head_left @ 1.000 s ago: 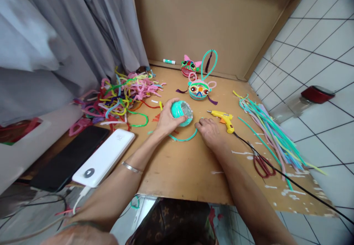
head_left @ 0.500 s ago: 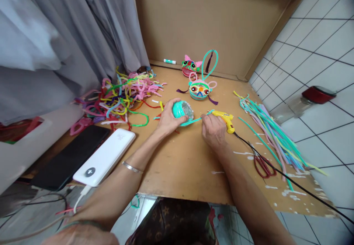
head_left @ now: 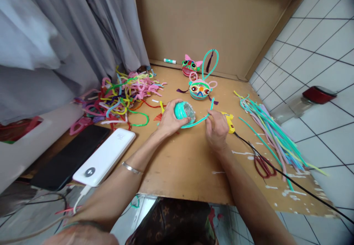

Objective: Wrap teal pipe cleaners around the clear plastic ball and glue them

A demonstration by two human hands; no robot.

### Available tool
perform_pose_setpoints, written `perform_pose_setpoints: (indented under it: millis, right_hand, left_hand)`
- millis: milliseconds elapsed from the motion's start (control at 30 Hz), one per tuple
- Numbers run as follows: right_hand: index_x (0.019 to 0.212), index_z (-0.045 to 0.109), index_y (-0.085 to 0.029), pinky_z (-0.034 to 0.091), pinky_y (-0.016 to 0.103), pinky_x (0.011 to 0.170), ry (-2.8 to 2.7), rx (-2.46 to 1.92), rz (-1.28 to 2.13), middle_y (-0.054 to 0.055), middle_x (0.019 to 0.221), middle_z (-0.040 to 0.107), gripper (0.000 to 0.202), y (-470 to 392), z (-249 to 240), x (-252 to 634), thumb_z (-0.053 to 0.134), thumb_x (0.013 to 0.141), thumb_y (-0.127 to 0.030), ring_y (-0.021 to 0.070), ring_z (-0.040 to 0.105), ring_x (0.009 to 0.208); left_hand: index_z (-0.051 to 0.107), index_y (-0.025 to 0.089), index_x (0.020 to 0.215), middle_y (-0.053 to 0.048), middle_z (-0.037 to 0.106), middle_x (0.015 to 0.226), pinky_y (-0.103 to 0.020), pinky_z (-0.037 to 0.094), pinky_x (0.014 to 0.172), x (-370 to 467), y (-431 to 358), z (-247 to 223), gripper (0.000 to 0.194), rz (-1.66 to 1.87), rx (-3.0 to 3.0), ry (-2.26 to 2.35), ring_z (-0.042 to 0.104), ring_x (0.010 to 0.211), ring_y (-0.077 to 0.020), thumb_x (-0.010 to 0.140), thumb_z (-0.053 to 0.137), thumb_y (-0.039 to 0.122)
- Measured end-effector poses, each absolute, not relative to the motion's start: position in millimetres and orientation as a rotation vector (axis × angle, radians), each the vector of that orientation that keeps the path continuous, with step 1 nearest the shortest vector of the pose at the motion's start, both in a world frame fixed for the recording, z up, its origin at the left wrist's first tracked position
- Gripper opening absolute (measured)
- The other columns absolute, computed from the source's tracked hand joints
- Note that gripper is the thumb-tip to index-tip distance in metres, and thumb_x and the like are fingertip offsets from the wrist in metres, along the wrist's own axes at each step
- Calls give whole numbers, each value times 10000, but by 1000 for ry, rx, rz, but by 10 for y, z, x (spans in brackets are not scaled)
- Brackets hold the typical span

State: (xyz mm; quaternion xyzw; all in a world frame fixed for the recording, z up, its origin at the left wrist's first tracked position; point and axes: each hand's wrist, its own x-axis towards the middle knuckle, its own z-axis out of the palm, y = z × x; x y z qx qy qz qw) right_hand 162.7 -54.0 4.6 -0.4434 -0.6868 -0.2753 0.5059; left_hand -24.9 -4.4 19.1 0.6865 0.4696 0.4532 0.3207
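Observation:
My left hand (head_left: 170, 118) is wrapped round a small clear cup (head_left: 189, 111) whose outside is coiled with turquoise pipe cleaner (head_left: 180, 111). From the cup's lower edge a loose turquoise strand (head_left: 199, 120) runs to the right. My right hand (head_left: 216, 129) pinches this strand near its far end, and the tip sticks up above the fingers. Just behind the right hand lies a yellow glue gun (head_left: 230, 123), partly covered by it. Beyond the cup stands a finished-looking animal face (head_left: 199, 89) with pink ears and a turquoise loop.
Tangled pipe cleaners (head_left: 138, 86) lie at the left, near a white power bank (head_left: 105, 157) and a black phone (head_left: 70, 156). Straight pipe cleaners (head_left: 272, 132) and red scissors (head_left: 263, 167) are at the right. The glue gun's black cable (head_left: 279, 173) crosses there. A second face (head_left: 190, 66) stands behind.
My right hand has moved slightly right and down, and the strand's free end now points upward. The cup in my left hand has shifted a little right.

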Motion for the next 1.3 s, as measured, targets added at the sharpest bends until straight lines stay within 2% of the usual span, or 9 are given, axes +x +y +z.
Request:
perform_pose_setpoints:
  millis: [233,400,600,967,1300]
  right_hand:
    - [1054,675,-229,572,377,811,-1395,-1053,-317,64,957,690,179,-606,114,1496,514,974,-236,196,670,898]
    - [1017,687,-231,577,388,862,-1551,-1008,-340,60,940,738,184,-689,92,1345,511,973,-200,199,704,906]
    - [1038,673,-232,601,343,801,-1566,-933,-405,55,968,771,213,-701,69,1313,534,937,-106,183,737,894]
    - [959,666,-229,573,343,776,-1662,-995,-401,47,923,783,142,-694,104,1354,532,957,-183,196,746,866]
    - [959,639,-215,519,296,758,-1732,-1018,-438,68,945,783,166,-693,93,1354,478,974,-174,174,737,884]
  left_hand:
    - [541,189,1215,-86,590,1246,-461,482,1060,-195,-86,132,641,1250,1957,1157,589,1180,-283,627,779,279]
    - [536,186,1213,-92,592,1248,-455,479,1060,-197,-97,78,622,1333,2161,1083,577,1196,-281,670,799,340]
    - [529,207,1184,-77,597,1204,-440,493,1021,-201,-109,88,599,1328,2180,1085,579,1161,-272,674,811,345]
    - [517,214,1221,-101,558,1254,-452,484,1038,-205,-110,45,611,1342,2272,1023,556,1195,-280,706,788,399]
    - [516,207,1220,-117,567,1262,-454,476,1050,-218,-98,53,572,1355,2301,976,554,1204,-282,750,745,438]
